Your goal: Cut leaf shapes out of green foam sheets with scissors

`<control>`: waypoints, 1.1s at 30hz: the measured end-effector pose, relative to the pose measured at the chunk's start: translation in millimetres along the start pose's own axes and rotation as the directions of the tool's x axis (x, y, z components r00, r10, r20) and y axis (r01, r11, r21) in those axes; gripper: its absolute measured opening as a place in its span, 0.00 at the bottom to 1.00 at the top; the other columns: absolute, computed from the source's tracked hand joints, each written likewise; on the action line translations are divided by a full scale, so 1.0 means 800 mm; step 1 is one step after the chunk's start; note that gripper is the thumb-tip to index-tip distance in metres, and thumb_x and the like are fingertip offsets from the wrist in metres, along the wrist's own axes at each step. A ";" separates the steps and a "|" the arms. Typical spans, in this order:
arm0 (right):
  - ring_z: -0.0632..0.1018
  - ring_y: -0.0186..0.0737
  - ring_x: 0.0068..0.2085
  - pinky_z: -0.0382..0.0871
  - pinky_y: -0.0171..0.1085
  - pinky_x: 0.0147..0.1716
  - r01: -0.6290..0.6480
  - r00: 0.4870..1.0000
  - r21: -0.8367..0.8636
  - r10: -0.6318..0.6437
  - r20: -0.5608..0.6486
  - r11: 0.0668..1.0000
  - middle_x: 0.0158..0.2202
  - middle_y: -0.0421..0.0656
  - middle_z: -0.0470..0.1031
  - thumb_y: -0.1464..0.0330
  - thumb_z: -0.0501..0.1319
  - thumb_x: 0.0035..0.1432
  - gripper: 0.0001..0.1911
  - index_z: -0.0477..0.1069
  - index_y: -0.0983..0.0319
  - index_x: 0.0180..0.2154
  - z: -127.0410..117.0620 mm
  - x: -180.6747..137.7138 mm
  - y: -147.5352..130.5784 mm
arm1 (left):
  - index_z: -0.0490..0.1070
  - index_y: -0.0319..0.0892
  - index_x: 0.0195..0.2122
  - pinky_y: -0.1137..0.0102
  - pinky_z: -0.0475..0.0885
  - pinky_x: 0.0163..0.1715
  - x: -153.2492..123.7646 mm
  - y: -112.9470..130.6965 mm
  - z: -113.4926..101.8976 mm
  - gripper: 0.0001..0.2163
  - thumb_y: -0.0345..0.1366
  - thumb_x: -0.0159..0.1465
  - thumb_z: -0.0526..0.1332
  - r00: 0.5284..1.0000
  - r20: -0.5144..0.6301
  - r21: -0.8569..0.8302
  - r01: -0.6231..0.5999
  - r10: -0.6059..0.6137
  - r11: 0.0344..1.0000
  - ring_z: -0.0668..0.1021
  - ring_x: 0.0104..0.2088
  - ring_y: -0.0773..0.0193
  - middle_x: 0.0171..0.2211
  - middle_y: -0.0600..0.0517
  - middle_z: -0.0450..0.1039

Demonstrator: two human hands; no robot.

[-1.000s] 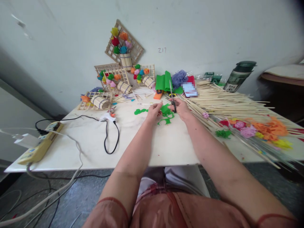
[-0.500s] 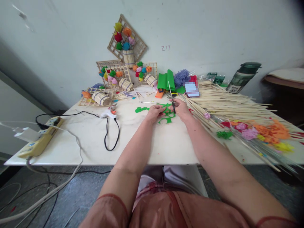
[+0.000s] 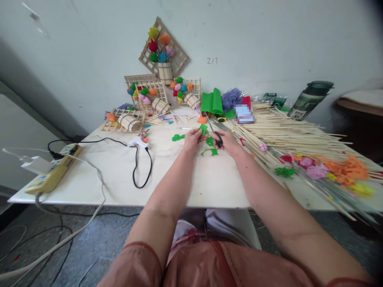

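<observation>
Between the fingertips of my left hand (image 3: 193,140) is a small piece of green crepe paper (image 3: 203,129), held up off the table. My right hand (image 3: 228,142) grips black-handled scissors (image 3: 218,139), the blades pointing away from me and up to the left, apart from the piece. Under and between my hands lie green offcuts (image 3: 210,152) with rounded cut-outs. Left of my left hand rest several green rounded cut pieces (image 3: 178,137).
Flower-basket lattices (image 3: 160,105) stand at the back left. A green paper roll (image 3: 211,101) and purple yarn (image 3: 231,99) lie behind. Wooden sticks (image 3: 281,123) and paper flowers (image 3: 317,170) spread right. A glue gun (image 3: 138,141) and power strip (image 3: 54,169) are left.
My left hand now holds up a separate green piece; the strip of scraps between my hands is no longer held. The scissors have tilted leftward and lowered slightly. The view shifted a little.
</observation>
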State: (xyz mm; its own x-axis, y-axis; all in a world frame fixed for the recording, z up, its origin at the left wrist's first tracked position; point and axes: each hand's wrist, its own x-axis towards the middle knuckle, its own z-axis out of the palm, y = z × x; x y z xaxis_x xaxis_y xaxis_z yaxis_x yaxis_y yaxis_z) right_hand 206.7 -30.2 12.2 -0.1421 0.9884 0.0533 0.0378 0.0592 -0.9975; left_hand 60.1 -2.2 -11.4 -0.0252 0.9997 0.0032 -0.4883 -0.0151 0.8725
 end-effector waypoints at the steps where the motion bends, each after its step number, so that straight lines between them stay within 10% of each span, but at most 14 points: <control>1: 0.66 0.27 0.13 0.47 0.28 0.09 -0.013 1.000 0.005 0.013 0.014 1.000 0.16 0.37 0.68 0.56 0.70 0.47 0.18 0.69 0.63 0.26 -0.001 0.000 0.000 | 0.69 0.37 0.30 0.74 0.73 0.31 0.000 0.000 0.001 0.07 0.32 0.57 0.68 1.000 -0.008 -0.003 -0.003 0.003 1.000 0.78 0.24 0.71 0.28 0.52 0.77; 33: 0.67 0.26 0.14 0.48 0.26 0.08 -0.041 0.992 0.002 0.041 0.117 0.999 0.16 0.36 0.68 0.51 0.71 0.43 0.24 0.67 0.63 0.26 0.007 0.001 0.015 | 0.70 0.38 0.30 0.70 0.76 0.38 -0.001 0.004 0.004 0.08 0.32 0.54 0.69 0.994 -0.108 -0.089 -0.005 -0.004 0.996 0.81 0.31 0.66 0.25 0.53 0.75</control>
State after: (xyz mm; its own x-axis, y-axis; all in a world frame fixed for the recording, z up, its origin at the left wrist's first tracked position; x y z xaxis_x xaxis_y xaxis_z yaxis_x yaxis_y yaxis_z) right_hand 202.0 -29.7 -0.4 -0.2554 0.9668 0.0066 0.0418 0.0179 -0.9990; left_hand 61.4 -2.9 -7.4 -0.1171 0.9917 -0.0533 -0.5637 -0.0222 0.8257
